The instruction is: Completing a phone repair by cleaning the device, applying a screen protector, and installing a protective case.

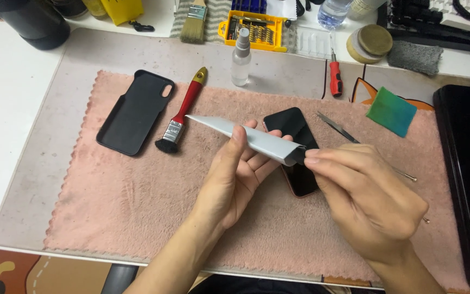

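The cloth looks soft and fuzzy, the phone glossy glass, the case matt, the sleeve perhaps smooth paper.

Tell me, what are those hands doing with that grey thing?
A person holds a flat grey packet over a pink cloth. The left hand grips its middle, and the right hand pinches its end, where something dark pokes out. Under the hands lies a phone with a dark screen. Beside it rest a black phone case, a red-handled brush, a small spray bottle and tweezers.
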